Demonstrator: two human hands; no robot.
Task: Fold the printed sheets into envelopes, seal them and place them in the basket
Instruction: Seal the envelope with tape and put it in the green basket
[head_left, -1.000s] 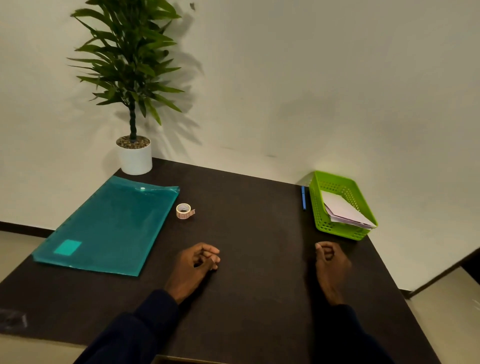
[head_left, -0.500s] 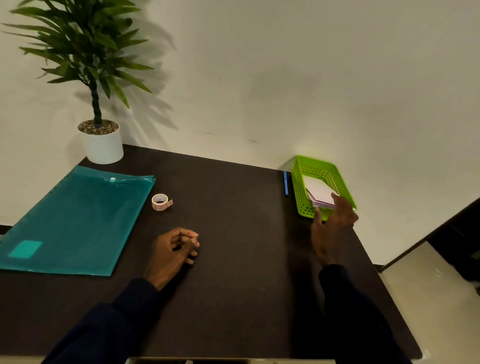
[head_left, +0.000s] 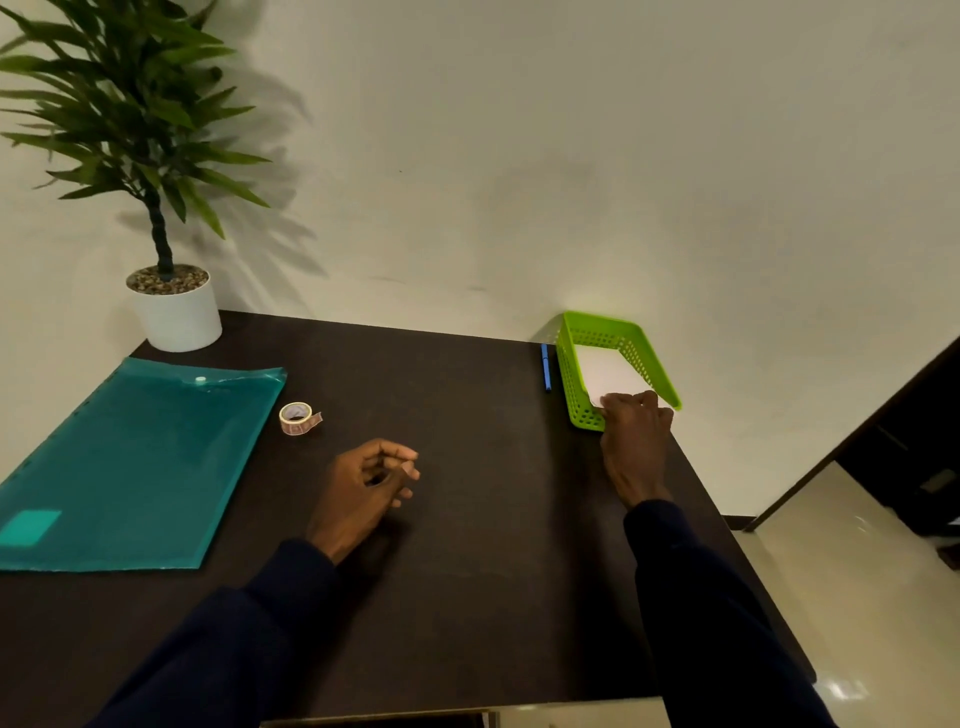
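A green plastic basket (head_left: 570, 379) stands at the table's far right edge with white folded sheets (head_left: 608, 371) lying inside. My right hand (head_left: 635, 434) reaches over the basket's near rim; its thumb and curled fingers pinch the near edge of the white sheets. My left hand (head_left: 366, 486) rests on the table's middle with fingers loosely curled, holding nothing. A small roll of tape (head_left: 297, 417) lies just beyond the left hand. A teal plastic folder (head_left: 130, 462) lies flat at the left.
A blue pen (head_left: 545, 366) lies against the basket's left side. A potted plant in a white pot (head_left: 176, 312) stands at the far left corner by the wall. The dark table (head_left: 493, 545) ends just right of the basket, with floor beyond.
My right hand has gone from resting curled on the table up to the basket and now grips the sheets at its near rim. The view has turned right. The left hand stays put.
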